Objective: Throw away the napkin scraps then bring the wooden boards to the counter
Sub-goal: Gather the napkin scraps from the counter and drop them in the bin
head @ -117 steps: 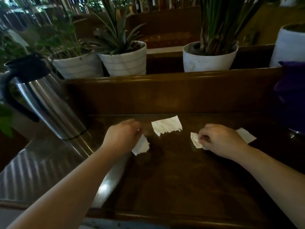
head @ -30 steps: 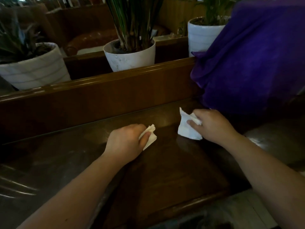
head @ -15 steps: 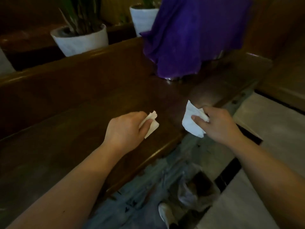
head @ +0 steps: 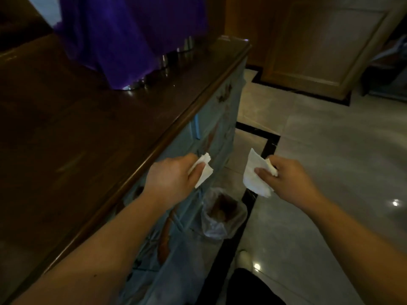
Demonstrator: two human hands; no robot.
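The napkin scraps were split between the two hands, both held in the air past the counter's front edge. The left hand (head: 174, 179) was closed around a folded white scrap (head: 203, 171), thumb and fingers pinching it so that its free corner stuck out toward three o'clock. The right hand (head: 286, 179) was clamped on a larger scrap (head: 254, 176), which hung down from the fingertips toward seven o'clock with a crumpled bit bunched at the thumb. The hands were apart, with a clear gap between the two pieces of paper.

At six o'clock from that gap, down on the floor, stood a small waste bin (head: 222, 214) lined with a clear plastic bag, something brown showing inside it. It sat just beside the pale blue painted cabinet front (head: 211, 133) under the counter.

The dark wooden countertop (head: 88, 133) filled the nine to eleven o'clock part of the view, its rounded edge running diagonally toward one o'clock. At twelve o'clock on it, a purple cloth (head: 123, 36) draped over something, with shiny metal showing at its lower hem.

From three to five o'clock lay a glossy pale tile floor (head: 330, 139) with a black inlaid border. At one o'clock rose a light wooden panelled door (head: 326, 42). At six o'clock a dark trouser leg and a pale shoe (head: 243, 258) were visible.
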